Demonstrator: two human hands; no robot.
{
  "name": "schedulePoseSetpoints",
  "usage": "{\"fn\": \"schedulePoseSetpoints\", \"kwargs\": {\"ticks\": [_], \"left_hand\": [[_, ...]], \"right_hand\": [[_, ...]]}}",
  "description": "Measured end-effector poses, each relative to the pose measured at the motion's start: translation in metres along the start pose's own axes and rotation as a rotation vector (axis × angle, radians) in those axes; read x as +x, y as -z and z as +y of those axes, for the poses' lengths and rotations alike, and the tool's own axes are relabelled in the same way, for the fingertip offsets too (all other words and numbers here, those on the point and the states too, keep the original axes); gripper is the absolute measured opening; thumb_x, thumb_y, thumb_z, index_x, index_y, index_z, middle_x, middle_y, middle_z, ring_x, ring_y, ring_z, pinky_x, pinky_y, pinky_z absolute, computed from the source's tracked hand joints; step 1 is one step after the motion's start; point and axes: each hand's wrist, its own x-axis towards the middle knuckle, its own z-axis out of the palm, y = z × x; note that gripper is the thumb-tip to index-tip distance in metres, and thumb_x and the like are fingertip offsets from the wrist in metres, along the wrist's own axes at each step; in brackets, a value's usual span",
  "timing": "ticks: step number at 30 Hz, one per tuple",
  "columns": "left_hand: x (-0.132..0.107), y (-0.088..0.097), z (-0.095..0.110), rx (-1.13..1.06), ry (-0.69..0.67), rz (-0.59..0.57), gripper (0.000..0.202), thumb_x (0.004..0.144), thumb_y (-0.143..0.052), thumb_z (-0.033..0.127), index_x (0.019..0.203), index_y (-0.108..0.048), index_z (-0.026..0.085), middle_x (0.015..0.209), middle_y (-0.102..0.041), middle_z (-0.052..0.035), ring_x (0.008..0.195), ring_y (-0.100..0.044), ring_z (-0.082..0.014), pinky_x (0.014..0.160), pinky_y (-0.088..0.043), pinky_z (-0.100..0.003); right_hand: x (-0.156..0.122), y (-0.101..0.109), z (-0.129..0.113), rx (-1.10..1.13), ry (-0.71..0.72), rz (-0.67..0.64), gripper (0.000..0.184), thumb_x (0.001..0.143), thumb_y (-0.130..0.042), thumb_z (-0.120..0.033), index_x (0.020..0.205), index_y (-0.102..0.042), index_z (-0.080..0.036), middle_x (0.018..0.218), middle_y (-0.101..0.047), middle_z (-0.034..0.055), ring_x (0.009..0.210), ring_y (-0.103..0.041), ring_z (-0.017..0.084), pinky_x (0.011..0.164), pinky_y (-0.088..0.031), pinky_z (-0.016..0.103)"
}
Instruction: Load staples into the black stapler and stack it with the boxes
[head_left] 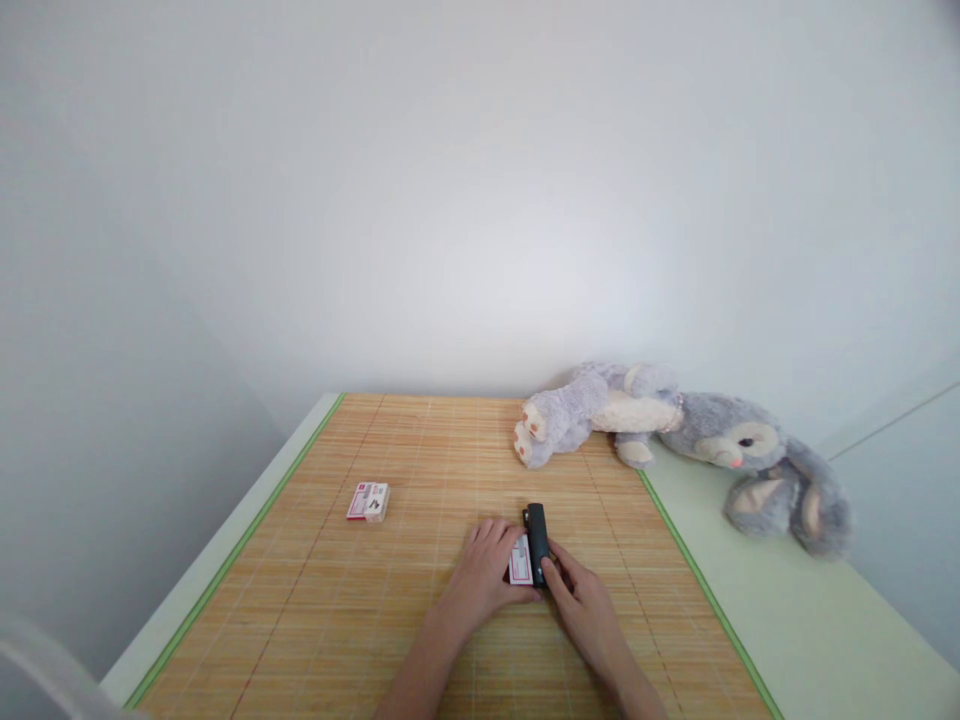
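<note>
A black stapler (538, 540) lies lengthwise on the bamboo mat, pointing away from me. My right hand (585, 600) grips its near end from the right, with the thumb on top. Directly left of the stapler is a small white box with red print (520, 562), close against its side. My left hand (487, 568) is closed around this box, fingers at the far end and thumb at the near end; part of it is hidden under the hand. Farther left, apart from both hands, sits a similar small red-and-white box (368, 502).
The bamboo mat (315, 620) has green edging and covers much of the pale table (817, 620). A grey plush rabbit (637, 412) lies on its side at the back right, across the mat's edge. A white wall (450, 200) stands behind. A blurred pale curved object (52, 665) is at the lower left.
</note>
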Motion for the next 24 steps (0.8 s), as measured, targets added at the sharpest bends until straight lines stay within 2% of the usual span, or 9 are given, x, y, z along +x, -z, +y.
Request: {"fn": "schedulePoseSetpoints", "kwargs": {"ticks": [4,6,7,10,13,15,18,21,24], "left_hand": [[-0.008,0.015,0.007,0.0,-0.016,0.037,0.116,0.059,-0.086,0.071,0.158,-0.034,0.037,0.149,-0.054,-0.0096,0.132,-0.052,-0.0348,0.109,-0.043,-0.048],[-0.016,0.04,0.0,0.015,0.007,0.118,0.116,0.068,-0.08,0.07,0.162,-0.022,0.036,0.159,-0.044,-0.0085,0.14,-0.046,-0.0337,0.115,-0.04,-0.047],[-0.021,0.056,-0.009,0.027,0.031,0.165,0.105,0.077,-0.074,0.066,0.163,-0.021,0.036,0.161,-0.042,-0.0073,0.143,-0.042,-0.033,0.117,-0.037,-0.048],[-0.04,0.111,-0.06,0.074,0.157,0.343,0.075,0.097,-0.051,0.045,0.163,-0.019,0.03,0.162,-0.039,-0.0094,0.145,-0.038,-0.0324,0.121,-0.026,-0.058],[-0.061,0.147,-0.125,0.135,0.275,0.414,0.068,0.093,-0.045,0.031,0.16,-0.03,0.03,0.156,-0.048,-0.0071,0.139,-0.045,-0.0305,0.119,-0.03,-0.057],[-0.073,0.154,-0.159,0.193,0.346,0.362,0.067,0.089,-0.049,0.031,0.156,-0.039,0.031,0.152,-0.053,-0.0035,0.138,-0.046,-0.0293,0.119,-0.032,-0.054],[-0.087,0.149,-0.186,0.219,0.368,0.334,0.065,0.08,-0.056,0.03,0.146,-0.052,0.032,0.147,-0.058,-0.0021,0.136,-0.049,-0.0293,0.118,-0.034,-0.05],[-0.101,0.148,-0.191,0.241,0.407,0.391,0.062,0.075,-0.061,0.034,0.137,-0.057,0.03,0.139,-0.063,-0.0046,0.129,-0.054,-0.0321,0.114,-0.037,-0.052],[-0.11,0.149,-0.174,0.268,0.455,0.514,0.064,0.075,-0.064,0.039,0.137,-0.052,0.029,0.133,-0.062,-0.0077,0.127,-0.053,-0.0374,0.113,-0.036,-0.058]], "right_hand": [[0.0,0.002,0.001,0.036,-0.025,0.009,0.066,0.095,-0.05,-0.066,0.141,-0.064,-0.021,0.1,-0.08,0.0093,0.082,-0.072,0.028,0.08,-0.058,0.038],[0.0,0.003,0.002,0.063,-0.025,0.031,0.066,0.094,-0.051,-0.066,0.141,-0.063,-0.021,0.104,-0.08,0.01,0.089,-0.073,0.028,0.084,-0.059,0.039],[0.0,0.003,0.003,0.076,-0.017,0.04,0.066,0.095,-0.051,-0.066,0.141,-0.063,-0.021,0.11,-0.079,0.0105,0.095,-0.073,0.029,0.088,-0.058,0.04],[0.001,0.002,0.006,0.102,0.006,0.058,0.06,0.098,-0.048,-0.064,0.138,-0.065,-0.023,0.13,-0.072,0.011,0.114,-0.069,0.03,0.103,-0.053,0.044],[0.002,0.0,0.006,0.109,0.007,0.065,0.055,0.1,-0.046,-0.061,0.137,-0.065,-0.024,0.136,-0.069,0.01,0.123,-0.065,0.029,0.11,-0.048,0.045],[0.001,0.0,0.005,0.117,0.008,0.069,0.054,0.1,-0.046,-0.06,0.135,-0.066,-0.024,0.134,-0.07,0.01,0.123,-0.065,0.029,0.111,-0.048,0.045],[0.0,0.001,0.003,0.13,0.006,0.072,0.054,0.099,-0.047,-0.061,0.134,-0.067,-0.024,0.132,-0.071,0.0099,0.12,-0.066,0.029,0.109,-0.05,0.045],[-0.002,0.002,0.001,0.126,-0.002,0.076,0.054,0.1,-0.047,-0.061,0.134,-0.067,-0.024,0.133,-0.07,0.0101,0.119,-0.067,0.03,0.107,-0.052,0.044],[-0.003,0.001,0.001,0.112,-0.001,0.085,0.054,0.1,-0.045,-0.06,0.134,-0.067,-0.023,0.134,-0.07,0.0109,0.12,-0.066,0.029,0.106,-0.052,0.044]]}}
